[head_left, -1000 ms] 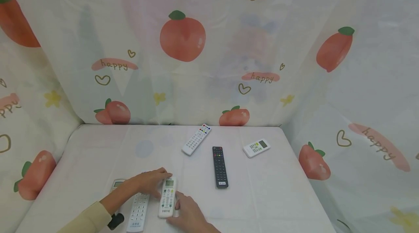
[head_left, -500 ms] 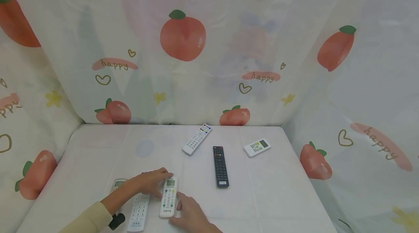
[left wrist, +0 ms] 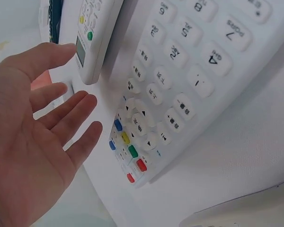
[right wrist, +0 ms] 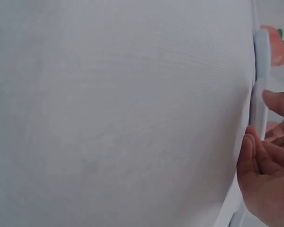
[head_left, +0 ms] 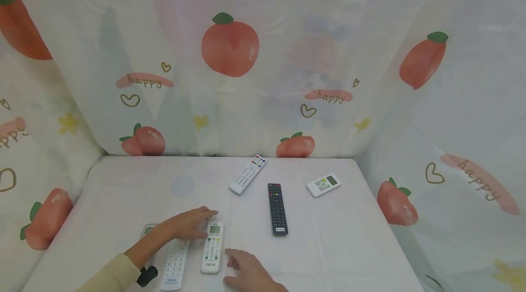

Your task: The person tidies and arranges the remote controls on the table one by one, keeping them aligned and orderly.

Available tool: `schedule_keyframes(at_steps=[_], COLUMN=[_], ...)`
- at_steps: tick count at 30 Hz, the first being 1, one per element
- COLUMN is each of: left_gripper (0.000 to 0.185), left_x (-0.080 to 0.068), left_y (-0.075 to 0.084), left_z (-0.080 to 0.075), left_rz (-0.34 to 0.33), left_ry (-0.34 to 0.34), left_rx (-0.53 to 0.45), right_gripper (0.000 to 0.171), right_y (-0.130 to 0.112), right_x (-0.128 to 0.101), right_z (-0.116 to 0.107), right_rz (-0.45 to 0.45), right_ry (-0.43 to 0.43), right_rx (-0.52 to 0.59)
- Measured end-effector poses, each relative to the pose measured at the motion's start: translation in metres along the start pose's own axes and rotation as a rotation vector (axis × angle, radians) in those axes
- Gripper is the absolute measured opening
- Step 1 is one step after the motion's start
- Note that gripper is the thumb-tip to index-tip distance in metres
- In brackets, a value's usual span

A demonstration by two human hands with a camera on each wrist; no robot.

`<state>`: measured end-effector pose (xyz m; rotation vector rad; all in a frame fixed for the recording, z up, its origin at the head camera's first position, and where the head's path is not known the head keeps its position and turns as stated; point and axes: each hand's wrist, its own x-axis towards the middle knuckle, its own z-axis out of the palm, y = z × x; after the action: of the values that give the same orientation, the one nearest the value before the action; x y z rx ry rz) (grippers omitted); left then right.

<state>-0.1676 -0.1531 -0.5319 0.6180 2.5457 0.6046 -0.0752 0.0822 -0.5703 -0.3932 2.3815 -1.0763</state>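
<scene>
Two white remotes lie side by side near the table's front edge. The one with a small display (head_left: 212,247) (left wrist: 92,38) is on the right, and a longer keypad remote (head_left: 176,264) (left wrist: 180,94) is on the left. My left hand (head_left: 191,223) (left wrist: 38,137) hovers over their far ends with straight, spread fingers and holds nothing. My right hand (head_left: 242,269) (right wrist: 270,165) lies just right of the display remote, relaxed and apart from it. In the right wrist view only that remote's thin edge (right wrist: 260,94) shows. A third remote (head_left: 147,229) peeks out behind my left wrist, mostly hidden.
Farther back lie a white remote with coloured top buttons (head_left: 247,174), a black remote (head_left: 277,209) and a small white remote with a display (head_left: 323,185). A white cloth covers the table (head_left: 337,246). Peach-print curtains (head_left: 230,54) close in the back and both sides.
My left hand lifted off the remotes and straightened its fingers. My right hand drew back to the right, off the display remote's side. The remotes stayed put.
</scene>
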Motion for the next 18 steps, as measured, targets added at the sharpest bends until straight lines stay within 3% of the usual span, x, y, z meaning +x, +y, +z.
schedule_keyframes(at_steps=[10,18], left_gripper=[0.051,0.048], left_x=[0.006,0.017], left_y=[-0.002,0.002], left_z=[0.002,0.004], left_rz=[0.094,0.059], left_ry=[0.181,0.297], left_rx=[-0.120,-0.223], right_gripper=[0.049,0.054], right_y=[0.001,0.005], right_x=[-0.009,-0.006], right_z=[-0.018,-0.054], right_rz=[-0.014,-0.112], right_ry=[-0.073,0.017], right_rx=[0.081,0.036])
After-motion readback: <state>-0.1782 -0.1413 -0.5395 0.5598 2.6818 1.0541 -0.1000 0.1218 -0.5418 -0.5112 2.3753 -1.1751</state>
